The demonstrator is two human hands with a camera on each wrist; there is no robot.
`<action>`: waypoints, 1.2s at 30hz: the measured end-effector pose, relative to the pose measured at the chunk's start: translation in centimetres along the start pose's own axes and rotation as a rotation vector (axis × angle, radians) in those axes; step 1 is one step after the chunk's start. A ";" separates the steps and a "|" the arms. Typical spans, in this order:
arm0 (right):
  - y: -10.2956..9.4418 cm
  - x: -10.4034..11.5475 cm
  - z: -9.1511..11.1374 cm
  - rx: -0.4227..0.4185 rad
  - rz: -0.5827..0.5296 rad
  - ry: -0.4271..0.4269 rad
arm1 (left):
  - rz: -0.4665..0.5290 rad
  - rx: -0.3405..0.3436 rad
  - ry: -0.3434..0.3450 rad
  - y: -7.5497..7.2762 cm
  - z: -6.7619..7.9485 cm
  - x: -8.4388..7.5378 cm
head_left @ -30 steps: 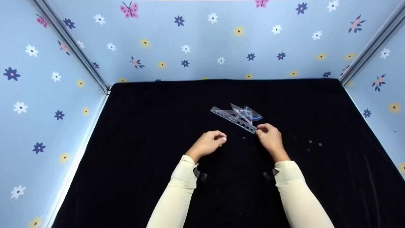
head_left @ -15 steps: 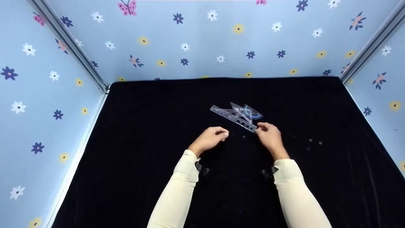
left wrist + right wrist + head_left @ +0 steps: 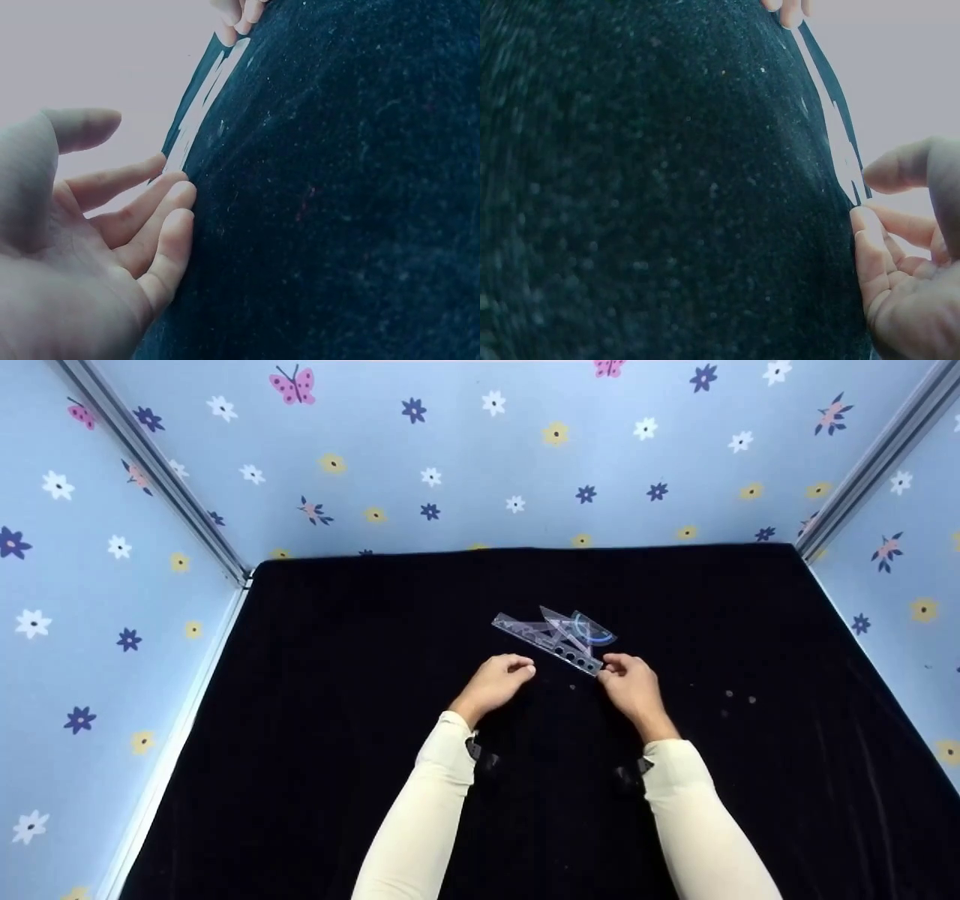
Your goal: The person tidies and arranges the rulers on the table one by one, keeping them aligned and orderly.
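A clear straight ruler (image 3: pixel 546 645) lies slantwise on the black cloth, with round holes towards its right end. Behind it, overlapping, are two clear set squares (image 3: pixel 559 624) and a protractor (image 3: pixel 594 630) with a blue arc. My right hand (image 3: pixel 632 687) pinches the ruler's right end between thumb and fingers; in the right wrist view the ruler (image 3: pixel 831 124) appears edge-on at the fingertips. My left hand (image 3: pixel 496 682) hovers just in front of the ruler, apart from it. In the left wrist view this left hand (image 3: pixel 112 217) has its thumb spread from loosely bent fingers.
Black cloth (image 3: pixel 360 660) covers the table. Several small specks (image 3: pixel 739 697) lie to the right of my right hand. Pale blue flowered panels (image 3: pixel 480 450) stand behind and on both sides, with metal posts (image 3: pixel 150 465) at the corners.
My left hand has moved slightly forward and inward, towards the ruler. The right hand stays at the ruler's end, and the drawing tools keep their places. The head view has shifted a little.
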State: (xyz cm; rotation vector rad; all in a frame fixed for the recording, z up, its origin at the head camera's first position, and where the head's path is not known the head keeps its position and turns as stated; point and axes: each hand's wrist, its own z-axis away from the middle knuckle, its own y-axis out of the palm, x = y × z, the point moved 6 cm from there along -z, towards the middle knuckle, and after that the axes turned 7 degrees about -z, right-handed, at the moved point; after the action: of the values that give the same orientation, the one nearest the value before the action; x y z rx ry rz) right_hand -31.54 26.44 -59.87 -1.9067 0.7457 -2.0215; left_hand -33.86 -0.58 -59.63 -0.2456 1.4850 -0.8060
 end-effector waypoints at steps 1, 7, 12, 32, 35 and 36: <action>0.0 0.0 0.0 -0.002 0.006 -0.002 | -0.011 0.005 0.002 0.1 -0.1 0.1; 0.1 0.1 0.1 0.003 0.000 0.000 | -0.050 0.021 0.002 0.2 -0.8 0.5; 0.3 -0.3 -0.2 0.010 -0.021 0.013 | -0.050 0.004 0.032 -0.1 -1.4 0.6; 0.2 -0.6 -0.3 -0.008 0.014 -0.008 | -0.016 -0.135 -0.021 -1.6 -1.7 0.6; 0.2 -0.5 -0.3 -0.009 0.015 -0.001 | -0.023 -0.137 -0.024 -1.9 -1.8 0.5; 0.2 -0.4 -0.3 -0.008 0.012 -0.001 | -0.024 -0.142 -0.024 -2.0 -1.8 0.5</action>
State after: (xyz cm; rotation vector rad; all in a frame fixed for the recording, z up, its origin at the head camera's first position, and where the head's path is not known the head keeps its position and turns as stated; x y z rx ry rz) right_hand -31.86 26.54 -60.28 -1.9033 0.7637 -2.0129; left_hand -36.28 -1.72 -58.98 -0.3783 1.5213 -0.7148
